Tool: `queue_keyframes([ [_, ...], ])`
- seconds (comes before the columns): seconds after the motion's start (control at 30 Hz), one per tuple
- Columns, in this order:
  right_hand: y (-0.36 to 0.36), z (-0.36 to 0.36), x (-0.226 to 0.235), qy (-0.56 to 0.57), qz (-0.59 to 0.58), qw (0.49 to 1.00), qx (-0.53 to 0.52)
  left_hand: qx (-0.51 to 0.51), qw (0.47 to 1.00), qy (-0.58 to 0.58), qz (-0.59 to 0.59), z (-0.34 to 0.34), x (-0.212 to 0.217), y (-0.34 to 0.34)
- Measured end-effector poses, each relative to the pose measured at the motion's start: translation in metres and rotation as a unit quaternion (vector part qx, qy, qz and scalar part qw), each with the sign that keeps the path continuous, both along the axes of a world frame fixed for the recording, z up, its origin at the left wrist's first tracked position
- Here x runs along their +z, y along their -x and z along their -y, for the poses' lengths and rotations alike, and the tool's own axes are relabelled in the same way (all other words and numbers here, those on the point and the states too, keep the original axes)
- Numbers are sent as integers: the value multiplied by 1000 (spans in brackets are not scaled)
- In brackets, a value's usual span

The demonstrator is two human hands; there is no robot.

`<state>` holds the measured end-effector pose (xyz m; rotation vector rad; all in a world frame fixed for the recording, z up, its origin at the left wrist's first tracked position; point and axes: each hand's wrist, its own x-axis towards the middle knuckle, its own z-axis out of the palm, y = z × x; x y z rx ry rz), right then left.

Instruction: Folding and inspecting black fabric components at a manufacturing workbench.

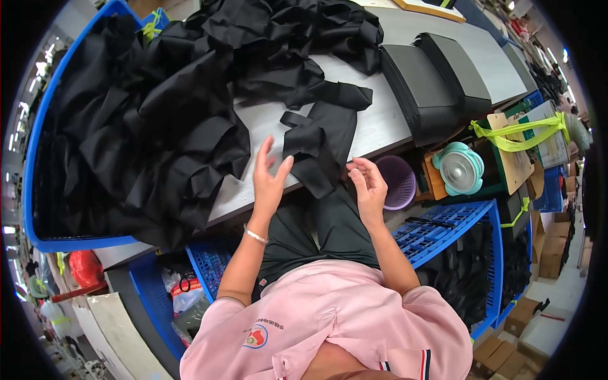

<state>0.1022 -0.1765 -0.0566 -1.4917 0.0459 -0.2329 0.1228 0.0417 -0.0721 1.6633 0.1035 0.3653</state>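
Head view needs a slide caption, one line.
Left hand and right hand flank black fabric on a pale worktable, between a loose heap and dark stacks.

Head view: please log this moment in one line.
left hand: open, empty | right hand: fingers bent, contact unclear | black fabric piece: between hands, over table edge | purple basket: right of hands

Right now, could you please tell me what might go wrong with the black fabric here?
The black fabric piece overhangs the table, and neither the left hand nor the right hand clearly grips it, so it might slip off. The stacked pieces reach the edge and could shift if bumped. The jumbled heap might snag when one piece is pulled.
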Motion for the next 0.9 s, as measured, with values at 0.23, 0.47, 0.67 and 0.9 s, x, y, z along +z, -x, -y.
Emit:
queue_keyframes([
  [0.23,-32,-11,-11,195,26,979,49,-263,921,226,-179,2,-2,-26],
  [0.47,-43,-3,-15,229,54,970,58,-446,805,331,-209,15,4,-44],
  [0.67,-58,-5,-9,286,-17,957,32,-446,863,183,-153,38,27,-52],
  [0.9,-73,-2,10,329,71,941,-39,-73,995,23,65,29,13,-56],
])
